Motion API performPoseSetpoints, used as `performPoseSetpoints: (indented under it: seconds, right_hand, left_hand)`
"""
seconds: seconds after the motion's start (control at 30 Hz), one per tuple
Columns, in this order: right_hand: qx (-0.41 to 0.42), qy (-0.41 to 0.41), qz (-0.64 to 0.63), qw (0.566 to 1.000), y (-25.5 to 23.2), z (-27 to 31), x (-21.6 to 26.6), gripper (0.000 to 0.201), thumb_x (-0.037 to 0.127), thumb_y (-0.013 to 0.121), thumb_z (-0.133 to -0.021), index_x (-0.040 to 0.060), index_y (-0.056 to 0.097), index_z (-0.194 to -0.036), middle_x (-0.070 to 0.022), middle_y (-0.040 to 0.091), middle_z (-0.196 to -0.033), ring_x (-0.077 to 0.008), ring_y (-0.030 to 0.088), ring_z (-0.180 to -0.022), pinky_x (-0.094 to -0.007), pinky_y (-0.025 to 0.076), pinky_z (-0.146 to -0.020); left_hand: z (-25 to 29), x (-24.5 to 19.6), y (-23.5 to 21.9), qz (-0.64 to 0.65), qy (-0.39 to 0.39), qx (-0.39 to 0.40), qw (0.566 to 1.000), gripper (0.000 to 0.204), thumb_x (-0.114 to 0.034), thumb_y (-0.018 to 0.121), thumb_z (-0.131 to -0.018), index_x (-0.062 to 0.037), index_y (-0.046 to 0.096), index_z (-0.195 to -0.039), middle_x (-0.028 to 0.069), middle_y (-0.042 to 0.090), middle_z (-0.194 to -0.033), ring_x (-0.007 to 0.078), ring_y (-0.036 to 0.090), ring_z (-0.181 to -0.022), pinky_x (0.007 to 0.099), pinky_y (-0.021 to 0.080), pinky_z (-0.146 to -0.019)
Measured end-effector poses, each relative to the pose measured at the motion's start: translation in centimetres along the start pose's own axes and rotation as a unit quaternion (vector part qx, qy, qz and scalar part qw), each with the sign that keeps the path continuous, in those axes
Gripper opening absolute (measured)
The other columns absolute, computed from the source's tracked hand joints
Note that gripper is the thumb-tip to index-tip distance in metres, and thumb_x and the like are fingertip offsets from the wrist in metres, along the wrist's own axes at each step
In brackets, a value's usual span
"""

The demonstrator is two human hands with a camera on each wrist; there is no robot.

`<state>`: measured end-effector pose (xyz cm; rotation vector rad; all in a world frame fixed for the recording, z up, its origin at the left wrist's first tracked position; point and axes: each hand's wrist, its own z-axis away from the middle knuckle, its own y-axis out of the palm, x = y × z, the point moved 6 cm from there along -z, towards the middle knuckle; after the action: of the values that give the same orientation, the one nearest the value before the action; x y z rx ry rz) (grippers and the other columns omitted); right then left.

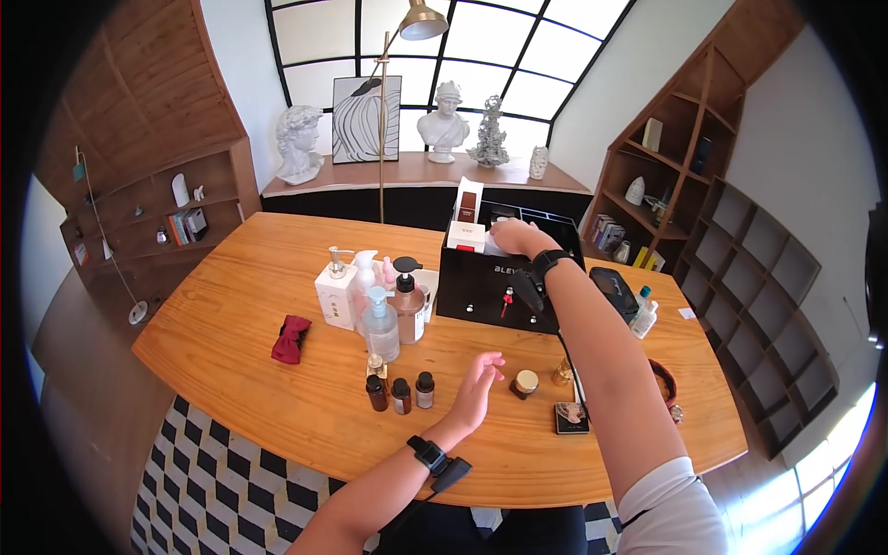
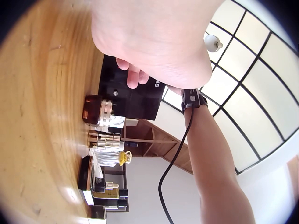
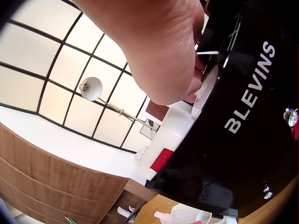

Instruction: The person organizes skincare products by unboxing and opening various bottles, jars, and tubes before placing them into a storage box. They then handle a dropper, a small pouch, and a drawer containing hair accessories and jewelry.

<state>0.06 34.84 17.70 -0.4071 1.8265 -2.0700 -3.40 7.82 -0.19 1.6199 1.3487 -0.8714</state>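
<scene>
My right hand [image 1: 520, 239] reaches into the open top of a black box [image 3: 233, 154] lettered "BLEVINS". In the right wrist view its fingers curl at a pale, translucent, round-edged thing [image 3: 205, 91] just inside the front wall; its kind does not show. Beside that hand, a white carton with a red patch [image 1: 465, 237] and a taller white carton with a brown panel [image 1: 469, 199] stand in the box. My left hand [image 1: 475, 393] hovers over the table with loosely extended fingers, holding nothing. Nearest to it are a gold-lidded jar [image 1: 525, 383] and several small brown bottles [image 1: 425, 389].
Pump bottles [image 1: 380, 324] and a white dispenser [image 1: 339, 296] stand left of the box on the wooden table [image 1: 231, 268]. A dark red bow [image 1: 292, 339] lies further left. Right of the jar are a black compact [image 1: 571, 418], a black case [image 1: 613, 292] and small clear bottles [image 1: 645, 319].
</scene>
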Motion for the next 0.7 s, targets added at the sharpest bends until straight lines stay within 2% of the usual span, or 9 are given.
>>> performPoseSetpoints:
  seconds: [0.1, 0.2, 0.3, 0.33, 0.37, 0.47, 0.6, 0.63, 0.7]
  right_hand:
    - [-0.069, 0.007, -0.043, 0.997, 0.0, 0.7, -0.2, 0.05, 0.019, 0.036, -0.1, 0.0287, 0.053, -0.146, -0.0138, 0.035, -0.16, -0.0349, 0.035, -0.147, -0.0591, 0.021, -0.12]
    - [-0.057, 0.001, -0.019, 0.998, 0.0, 0.8, 0.0, 0.051, 0.017, 0.037, -0.1, 0.0288, 0.053, -0.146, -0.0144, 0.037, -0.157, -0.0358, 0.037, -0.145, -0.0589, 0.02, -0.121]
    - [-0.056, 0.01, -0.034, 0.998, -0.3, 0.2, -0.3, 0.052, 0.015, 0.041, -0.097, 0.0318, 0.055, -0.144, -0.015, 0.04, -0.153, -0.037, 0.041, -0.142, -0.0573, 0.025, -0.118]
    - [-0.058, 0.011, -0.032, 0.998, -0.1, -0.4, -0.5, 0.052, 0.015, 0.042, -0.097, 0.0325, 0.056, -0.144, -0.0151, 0.04, -0.153, -0.0371, 0.041, -0.141, -0.0568, 0.026, -0.118]
    - [-0.117, 0.009, -0.047, 0.992, -0.4, -0.9, -0.8, 0.048, 0.022, 0.053, -0.092, 0.0311, 0.061, -0.138, -0.0148, 0.044, -0.15, -0.0369, 0.044, -0.139, -0.0555, 0.029, -0.116]
    - [-0.06, -0.063, -0.103, 0.991, 0.1, -1.4, -0.9, 0.046, 0.028, 0.068, -0.081, 0.0258, 0.07, -0.127, -0.0146, 0.053, -0.141, -0.0367, 0.049, -0.134, -0.0533, 0.033, -0.115]
    - [-0.153, -0.043, -0.018, 0.987, -0.5, -0.3, -1.0, 0.041, 0.024, 0.078, -0.069, 0.0213, 0.076, -0.11, -0.0138, 0.065, -0.125, -0.0346, 0.058, -0.122, -0.0474, 0.042, -0.108]
    - [-0.14, -0.042, -0.032, 0.989, -0.4, -0.4, -1.0, 0.042, 0.021, 0.077, -0.069, 0.0205, 0.075, -0.112, -0.0137, 0.066, -0.121, -0.034, 0.061, -0.119, -0.0468, 0.044, -0.106]
    - [-0.194, -0.075, -0.046, 0.977, -0.7, 0.2, -0.5, 0.048, 0.02, 0.077, -0.069, 0.0175, 0.073, -0.116, -0.0146, 0.067, -0.121, -0.0344, 0.061, -0.118, -0.045, 0.045, -0.105]
  left_hand:
    - [-0.1, -0.1, 0.1, 0.004, 0.0, -0.001, 1.0, 0.047, -0.038, 0.039, -0.109, -0.0002, 0.046, -0.136, 0.0126, 0.055, -0.125, 0.0179, 0.053, -0.104, 0.0342, 0.041, -0.101]
    - [-0.1, -0.1, -0.1, -0.005, -0.001, -0.002, 1.0, 0.047, -0.039, 0.04, -0.109, -0.0003, 0.046, -0.136, 0.0124, 0.055, -0.125, 0.0177, 0.053, -0.103, 0.0342, 0.041, -0.101]
    - [-0.1, 0.1, -0.1, -0.026, 0.0, -0.009, 1.0, 0.057, -0.052, 0.035, -0.106, -0.0042, 0.046, -0.136, 0.0095, 0.057, -0.127, 0.0149, 0.056, -0.104, 0.0311, 0.038, -0.091]
    - [-0.2, 0.1, -0.1, -0.027, 0.0, -0.008, 1.0, 0.057, -0.052, 0.035, -0.106, -0.0041, 0.046, -0.136, 0.0095, 0.057, -0.127, 0.0148, 0.056, -0.104, 0.031, 0.038, -0.091]
    - [-0.2, 0.2, -0.1, -0.027, -0.001, -0.007, 1.0, 0.057, -0.052, 0.035, -0.107, -0.0041, 0.046, -0.136, 0.0094, 0.057, -0.127, 0.0148, 0.056, -0.104, 0.031, 0.038, -0.091]
    - [-0.1, 0.0, 0.1, -0.029, 0.001, -0.005, 1.0, 0.058, -0.052, 0.034, -0.107, -0.0039, 0.046, -0.136, 0.0091, 0.057, -0.125, 0.0147, 0.056, -0.103, 0.0308, 0.038, -0.091]
    - [-0.1, 0.0, 0.0, -0.037, 0.006, 0.002, 0.999, 0.057, -0.052, 0.034, -0.107, -0.0044, 0.046, -0.136, 0.0087, 0.057, -0.124, 0.0146, 0.056, -0.103, 0.0307, 0.038, -0.091]
    - [-0.1, 0.1, 0.0, -0.035, 0.005, 0.002, 0.999, 0.056, -0.051, 0.034, -0.107, -0.0047, 0.046, -0.136, 0.0086, 0.057, -0.124, 0.0145, 0.056, -0.103, 0.0308, 0.038, -0.091]
    - [-0.1, 0.2, 0.0, -0.031, 0.005, 0.001, 1.0, 0.054, -0.049, 0.034, -0.107, -0.0052, 0.046, -0.136, 0.0084, 0.057, -0.124, 0.0144, 0.056, -0.103, 0.0309, 0.038, -0.09]
